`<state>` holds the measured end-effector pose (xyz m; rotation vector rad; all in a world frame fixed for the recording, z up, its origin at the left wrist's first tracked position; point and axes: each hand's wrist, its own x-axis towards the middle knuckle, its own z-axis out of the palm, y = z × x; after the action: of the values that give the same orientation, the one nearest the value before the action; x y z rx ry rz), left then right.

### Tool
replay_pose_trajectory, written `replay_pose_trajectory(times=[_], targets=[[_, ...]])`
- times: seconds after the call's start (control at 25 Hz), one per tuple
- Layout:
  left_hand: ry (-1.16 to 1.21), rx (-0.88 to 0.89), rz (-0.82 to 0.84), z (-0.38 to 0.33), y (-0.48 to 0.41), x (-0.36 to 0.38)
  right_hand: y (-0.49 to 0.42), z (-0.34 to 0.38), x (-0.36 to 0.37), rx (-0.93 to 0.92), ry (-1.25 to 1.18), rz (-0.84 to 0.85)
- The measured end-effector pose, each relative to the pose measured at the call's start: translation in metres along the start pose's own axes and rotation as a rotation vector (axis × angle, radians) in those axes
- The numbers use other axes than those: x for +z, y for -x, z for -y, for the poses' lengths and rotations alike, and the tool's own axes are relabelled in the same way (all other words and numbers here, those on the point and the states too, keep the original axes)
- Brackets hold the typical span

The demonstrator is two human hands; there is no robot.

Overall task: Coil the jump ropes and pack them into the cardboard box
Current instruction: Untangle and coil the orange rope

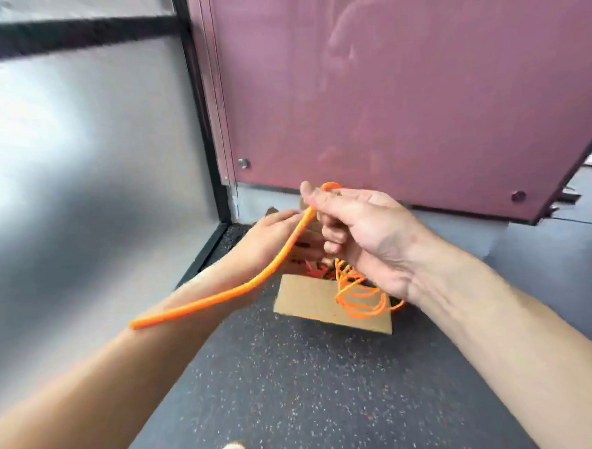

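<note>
Mid-frame, your right hand (353, 228) grips the thin orange plastic jump rope (223, 296), its coils (360, 296) hanging above the open brown cardboard box (309, 302). What your left hand (271, 239) holds is unclear. Next, lower the coils in.

Cardboard box (309, 302) is jammed into the corner, with the maroon panel (401, 98) right behind it and the black-framed glass wall (95, 159) close on the left. Loops of orange rope (360, 298) hang across its near right rim. Speckled floor (314, 402) out front is wide open, loads of room there.
</note>
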<state>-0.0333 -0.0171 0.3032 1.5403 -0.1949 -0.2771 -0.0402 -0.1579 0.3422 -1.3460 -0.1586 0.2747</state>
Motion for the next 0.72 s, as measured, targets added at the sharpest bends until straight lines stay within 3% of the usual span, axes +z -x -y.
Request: replay_pose_trajectory(times=[0.08,0.16,0.28,0.52,0.72], targets=[[0.141,-0.168,0.153,-0.039,0.031,0.002,0.012,0.026,0.011,-0.156,0.018,-0.141],[0.202,-0.214,0.281,-0.070,0.062,0.007,0.030,0.043,0.014,-0.307,0.148,-0.283],[0.016,-0.218,0.271,-0.077,0.090,0.018,0.055,0.032,0.009,-0.399,0.219,-0.437],[-0.271,-0.378,0.162,-0.028,0.096,0.046,0.076,0.002,-0.027,-0.221,0.235,-0.688],[0.163,-0.257,0.201,-0.035,0.085,0.078,0.079,0.010,-0.065,-0.178,0.588,-0.827]])
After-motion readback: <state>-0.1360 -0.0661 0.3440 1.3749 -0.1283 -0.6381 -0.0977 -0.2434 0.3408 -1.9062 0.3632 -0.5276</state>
